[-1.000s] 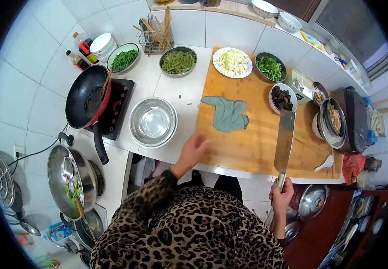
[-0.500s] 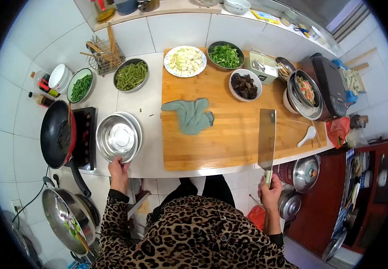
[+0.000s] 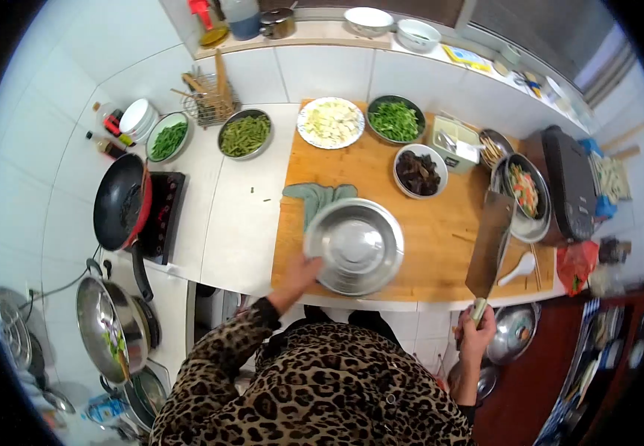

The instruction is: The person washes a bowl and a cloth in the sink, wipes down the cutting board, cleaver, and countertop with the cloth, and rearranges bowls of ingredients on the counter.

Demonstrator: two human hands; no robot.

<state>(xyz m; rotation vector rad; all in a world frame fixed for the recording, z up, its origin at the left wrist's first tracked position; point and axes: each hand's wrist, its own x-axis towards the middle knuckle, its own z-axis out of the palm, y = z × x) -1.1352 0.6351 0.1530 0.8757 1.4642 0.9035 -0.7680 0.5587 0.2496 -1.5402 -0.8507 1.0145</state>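
My left hand [image 3: 299, 276], somewhat blurred, grips the left rim of a shiny metal bowl [image 3: 357, 245]. This bowl is over the front of the wooden cutting board [image 3: 441, 245] and covers part of a crumpled green cloth [image 3: 320, 198]. Whether a second bowl is nested under it I cannot tell. In my right hand [image 3: 476, 327] is the handle of a cleaver [image 3: 490, 241], its wide blade pointing up and away from me above the board's right side. A white spoon [image 3: 519, 269] lies to the right of the blade.
Along the back are a plate of pale chopped vegetable [image 3: 331, 123], chopped greens [image 3: 395, 120], a bowl of dark fungus [image 3: 418, 171] and cut green beans [image 3: 245, 134]. At left, a black wok [image 3: 120, 204] rests on the cooktop [image 3: 164, 219]. A dark appliance [image 3: 560, 182] stands at right.
My left hand has carried the metal bowl from the left counter rightward onto the board area. The cleaver has shifted right with my right hand, and the camera view has turned a little.
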